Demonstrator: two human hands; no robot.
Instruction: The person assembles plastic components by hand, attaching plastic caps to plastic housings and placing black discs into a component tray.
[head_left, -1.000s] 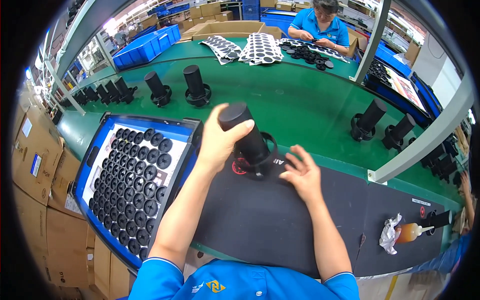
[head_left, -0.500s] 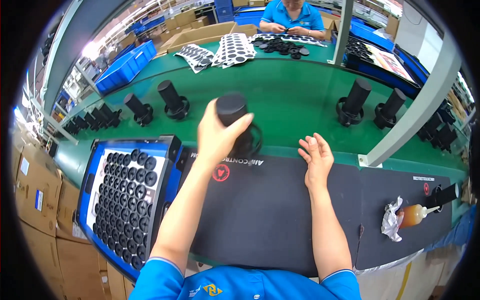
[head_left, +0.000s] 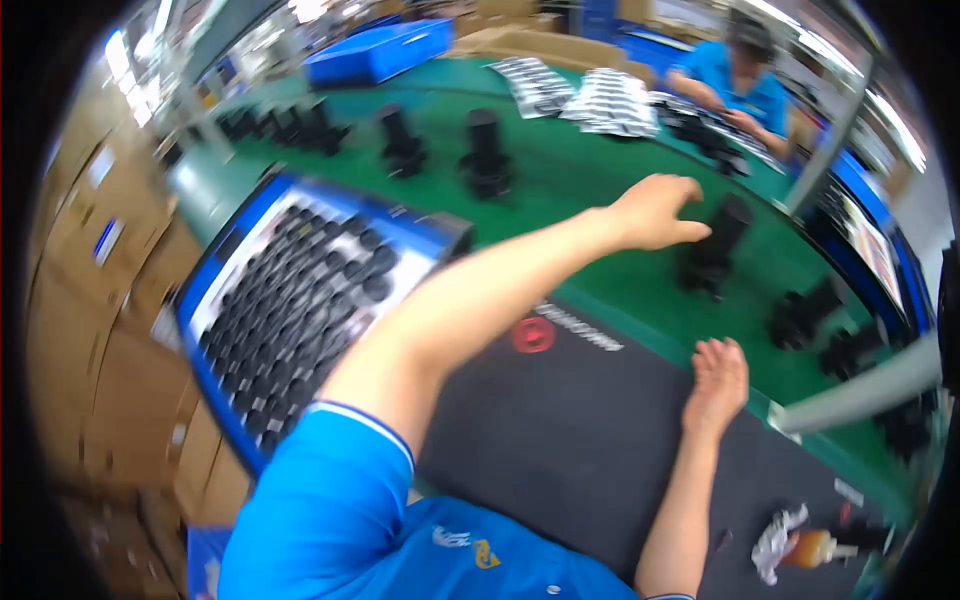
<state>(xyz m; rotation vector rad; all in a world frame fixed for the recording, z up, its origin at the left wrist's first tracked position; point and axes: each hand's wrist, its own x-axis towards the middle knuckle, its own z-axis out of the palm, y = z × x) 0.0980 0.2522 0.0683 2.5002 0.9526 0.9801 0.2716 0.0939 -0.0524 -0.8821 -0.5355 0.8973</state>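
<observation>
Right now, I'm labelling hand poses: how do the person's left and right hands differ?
Pose: the left hand has thumb and fingers spread apart, while the right hand has its fingers close together.
Direction: the left hand's fingers point toward picture right; the right hand's point up the picture.
Place: the left hand is beside a black cylinder; the right hand is near the mat's far edge.
Shared: both are bare and empty.
</observation>
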